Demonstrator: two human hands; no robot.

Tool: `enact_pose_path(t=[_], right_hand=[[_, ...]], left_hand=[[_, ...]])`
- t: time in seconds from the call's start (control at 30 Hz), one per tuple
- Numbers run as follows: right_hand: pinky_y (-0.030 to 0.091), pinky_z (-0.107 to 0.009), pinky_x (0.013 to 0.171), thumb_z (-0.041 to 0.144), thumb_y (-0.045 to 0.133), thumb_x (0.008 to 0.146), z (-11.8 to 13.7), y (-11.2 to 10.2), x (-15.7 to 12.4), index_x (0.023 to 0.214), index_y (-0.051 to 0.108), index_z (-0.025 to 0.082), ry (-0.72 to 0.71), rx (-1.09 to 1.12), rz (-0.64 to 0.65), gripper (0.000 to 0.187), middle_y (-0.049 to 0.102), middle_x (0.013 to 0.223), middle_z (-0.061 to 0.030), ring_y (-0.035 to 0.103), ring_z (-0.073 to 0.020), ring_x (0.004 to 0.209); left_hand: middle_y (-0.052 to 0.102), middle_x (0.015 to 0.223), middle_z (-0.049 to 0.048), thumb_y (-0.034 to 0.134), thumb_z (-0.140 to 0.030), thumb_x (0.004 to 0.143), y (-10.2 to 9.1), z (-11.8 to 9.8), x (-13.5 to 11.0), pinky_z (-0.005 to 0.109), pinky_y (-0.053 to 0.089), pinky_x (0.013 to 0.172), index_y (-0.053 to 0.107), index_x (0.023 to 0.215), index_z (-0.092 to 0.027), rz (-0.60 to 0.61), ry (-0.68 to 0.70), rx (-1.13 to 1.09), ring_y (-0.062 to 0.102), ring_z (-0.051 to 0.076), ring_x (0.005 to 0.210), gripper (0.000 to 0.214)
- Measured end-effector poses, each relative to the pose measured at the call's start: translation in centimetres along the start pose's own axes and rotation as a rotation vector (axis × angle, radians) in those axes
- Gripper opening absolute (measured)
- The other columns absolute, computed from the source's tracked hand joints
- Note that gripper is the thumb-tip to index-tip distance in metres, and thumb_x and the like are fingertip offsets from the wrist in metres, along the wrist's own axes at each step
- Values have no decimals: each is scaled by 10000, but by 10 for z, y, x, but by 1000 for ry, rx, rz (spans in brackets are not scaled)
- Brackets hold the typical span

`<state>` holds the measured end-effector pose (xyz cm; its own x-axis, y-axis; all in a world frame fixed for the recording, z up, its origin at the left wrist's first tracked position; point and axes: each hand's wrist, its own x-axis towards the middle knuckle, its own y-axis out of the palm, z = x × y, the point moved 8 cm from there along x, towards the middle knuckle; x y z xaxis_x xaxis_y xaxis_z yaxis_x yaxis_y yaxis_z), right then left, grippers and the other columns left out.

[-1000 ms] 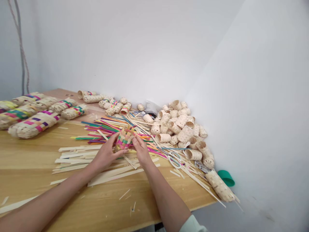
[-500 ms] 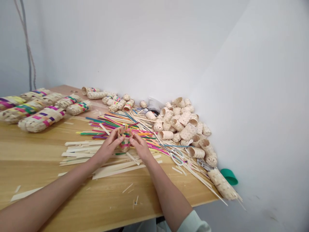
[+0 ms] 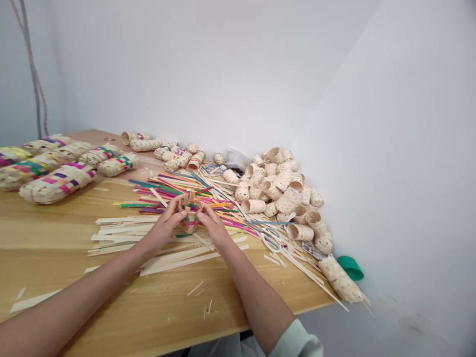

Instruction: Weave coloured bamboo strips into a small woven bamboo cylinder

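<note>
A small woven basket [image 3: 190, 214] of pale and coloured strips stands upright in front of me, its open mouth facing up. My left hand [image 3: 164, 229] grips its left side, fingers curled at the rim. My right hand [image 3: 213, 226] pinches the right side of the rim. Both hands hover just above a spread of pale flat strips [image 3: 122, 234] on the wooden table [image 3: 55, 258]. Behind the basket lies a fan of coloured strips [image 3: 167, 191].
A heap of small plain woven tubes [image 3: 282, 193] fills the back right corner. Long woven rolls with coloured bands [image 3: 55, 171] lie at the left. White-handled scissors [image 3: 270, 240] sit right of my hands. A green cup [image 3: 349, 267] rests by the wall past the table's right edge.
The basket has turned from tilted on its side to upright, mouth up. Both hands shifted their grip up to its rim. The view has moved slightly.
</note>
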<state>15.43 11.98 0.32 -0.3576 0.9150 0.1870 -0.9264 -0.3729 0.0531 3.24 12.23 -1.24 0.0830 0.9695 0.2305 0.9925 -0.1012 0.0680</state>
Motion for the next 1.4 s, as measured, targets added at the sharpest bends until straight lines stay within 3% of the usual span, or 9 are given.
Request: enact_pose_path(t=[0.23, 0.4, 0.73, 0.87, 1.0, 1.13, 1.27, 1.4], right_hand=[[412, -343, 1035, 442, 577, 838, 0, 0, 0, 1210, 600, 233, 8, -29, 5, 427, 642, 1227, -19, 562, -208, 1179], [411, -356, 1039, 416, 570, 831, 0, 0, 0, 1195, 608, 234, 42, -29, 11, 409, 654, 1206, -15, 570, -211, 1170], [393, -385, 1068, 405, 500, 876, -1, 4, 2, 1259, 597, 256, 28, -54, 47, 422, 627, 1284, -4, 521, -212, 1252], [383, -404, 1083, 501, 496, 897, -9, 1, 4, 1272, 590, 236, 32, -97, 28, 470, 638, 1272, -22, 519, -214, 1259], [355, -391, 1121, 606, 486, 896, -9, 0, 4, 1339, 539, 233, -19, -82, 1, 582, 581, 1371, -40, 491, -203, 1309], [350, -356, 1138, 602, 556, 864, 4, 6, 1, 1314, 567, 257, -92, -12, 71, 567, 566, 1395, -21, 472, -198, 1343], [466, -365, 1033, 518, 749, 728, 7, 4, 1, 1231, 611, 256, -44, 87, 47, 584, 651, 1273, -18, 590, -227, 1200], [559, -365, 844, 575, 751, 695, -2, -12, 3, 1123, 638, 244, 28, 291, -112, 552, 719, 1096, -29, 677, -211, 952]], left_hand=[[444, 1508, 75, 548, -467, 839, 0, 2, 3, 473, 308, 1129, 439, 1413, -265, 20, 20, 8, 384, 338, 1379, 618], [463, 1497, 84, 567, -461, 839, 1, 4, 3, 499, 278, 1147, 442, 1422, -251, 30, 29, -19, 401, 341, 1367, 632], [513, 1445, 96, 582, -432, 840, 6, 12, 5, 507, 327, 1120, 457, 1406, -262, 54, -1, -128, 478, 336, 1311, 604], [518, 1452, 75, 612, -440, 819, 8, 11, 7, 475, 326, 1134, 491, 1388, -284, 29, 17, -146, 448, 319, 1348, 603], [573, 1410, 85, 635, -538, 799, 10, 6, 5, 452, 364, 1113, 487, 1396, -272, 23, -26, -156, 465, 307, 1344, 670], [621, 1350, 116, 679, -630, 730, 6, -4, 0, 446, 478, 999, 542, 1347, -216, 11, -75, -117, 542, 345, 1257, 756], [618, 1348, 128, 700, -694, 660, 3, -11, -3, 427, 548, 877, 529, 1374, -197, 11, -96, -146, 597, 357, 1169, 886], [629, 1330, 133, 622, -676, 758, 5, -13, -6, 406, 556, 841, 524, 1392, -219, 25, -100, -183, 602, 336, 1166, 787]])
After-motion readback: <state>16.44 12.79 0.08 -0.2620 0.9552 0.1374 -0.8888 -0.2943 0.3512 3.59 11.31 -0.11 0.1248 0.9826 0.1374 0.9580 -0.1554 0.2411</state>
